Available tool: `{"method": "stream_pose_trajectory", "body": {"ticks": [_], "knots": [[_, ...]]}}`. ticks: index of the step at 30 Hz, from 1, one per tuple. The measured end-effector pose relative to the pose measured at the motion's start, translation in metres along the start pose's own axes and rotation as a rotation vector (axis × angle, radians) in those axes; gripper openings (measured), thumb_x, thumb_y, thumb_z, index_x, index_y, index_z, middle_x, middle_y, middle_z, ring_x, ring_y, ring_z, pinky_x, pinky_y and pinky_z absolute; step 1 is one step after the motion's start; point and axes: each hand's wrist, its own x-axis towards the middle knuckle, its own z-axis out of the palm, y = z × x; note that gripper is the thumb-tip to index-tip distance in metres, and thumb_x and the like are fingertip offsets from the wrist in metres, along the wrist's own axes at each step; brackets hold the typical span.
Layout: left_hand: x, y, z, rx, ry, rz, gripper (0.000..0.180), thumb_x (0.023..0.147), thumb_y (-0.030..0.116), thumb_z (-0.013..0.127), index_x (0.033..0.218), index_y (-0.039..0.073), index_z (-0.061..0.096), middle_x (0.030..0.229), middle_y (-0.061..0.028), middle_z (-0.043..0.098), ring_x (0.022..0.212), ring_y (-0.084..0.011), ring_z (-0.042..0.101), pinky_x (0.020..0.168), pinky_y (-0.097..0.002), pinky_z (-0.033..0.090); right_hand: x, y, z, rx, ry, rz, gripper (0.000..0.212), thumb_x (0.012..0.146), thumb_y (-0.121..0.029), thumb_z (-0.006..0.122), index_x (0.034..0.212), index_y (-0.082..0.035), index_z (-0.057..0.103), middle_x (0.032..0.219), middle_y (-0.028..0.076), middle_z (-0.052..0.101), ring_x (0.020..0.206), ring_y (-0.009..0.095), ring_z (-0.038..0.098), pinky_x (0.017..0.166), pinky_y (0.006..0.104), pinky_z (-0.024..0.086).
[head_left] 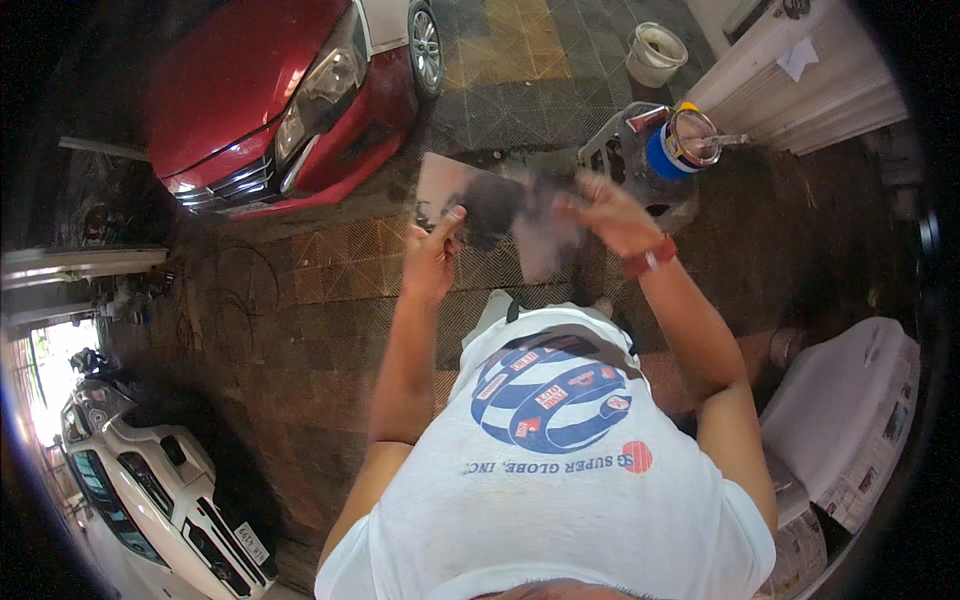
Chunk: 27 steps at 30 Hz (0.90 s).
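Note:
Up in front of my chest I hold a thin, stiff pinkish-grey sheet that looks like sandpaper, with dark patches across its middle. My left hand pinches its near left edge, the thumb lying on top. My right hand, with a red band on its wrist, is closed at the right side, by a blurred dark and pinkish part of the sheet. Motion smears that side, so I cannot tell whether it is one folded piece or two.
A red car stands ahead on the left, a white vehicle at the lower left. Ahead right are a white bucket and a blue-and-white can on a dark stand. A paper-covered panel is at my right.

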Motion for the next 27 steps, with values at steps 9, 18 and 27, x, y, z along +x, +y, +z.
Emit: {"method": "stream_pose_trajectory", "body": {"ticks": [9,18,27], "knots": [[-0.026,-0.046,0.116,0.686,0.058,0.521,0.032,0.096,0.017,0.074,0.118,-0.005,0.065,0.106,-0.0139,0.074,0.09,-0.0175,0.067,0.08,-0.0342,0.054,-0.076,-0.043,0.029,-1.064,0.249,-0.871,0.06,0.082,0.003,0.064,0.137,-0.021,0.066,0.12,0.011,0.066,0.106,0.033,0.068,0.089,0.0435,0.059],[-0.084,-0.083,0.229,0.557,0.053,0.293,0.056,0.095,0.034,0.074,0.135,-0.001,0.056,0.102,-0.0162,0.069,0.099,-0.023,0.064,0.091,-0.0397,0.052,-0.134,0.061,-0.177,-0.595,0.357,-0.323,0.04,0.101,-0.01,0.06,0.141,-0.003,0.054,0.127,0.009,0.063,0.119,0.025,0.06,0.102,0.0355,0.048],[-0.085,-0.137,0.236,0.367,0.197,0.149,0.072,0.097,0.034,0.075,0.15,-0.002,0.042,0.11,-0.0099,0.068,0.101,-0.0185,0.063,0.09,-0.0343,0.051,-0.136,0.018,-0.181,-0.478,-0.213,-0.035,0.037,0.099,-0.026,0.069,0.076,0.002,0.068,0.068,-0.003,0.06,0.067,0.009,0.053,0.062,0.0281,0.041]]}}
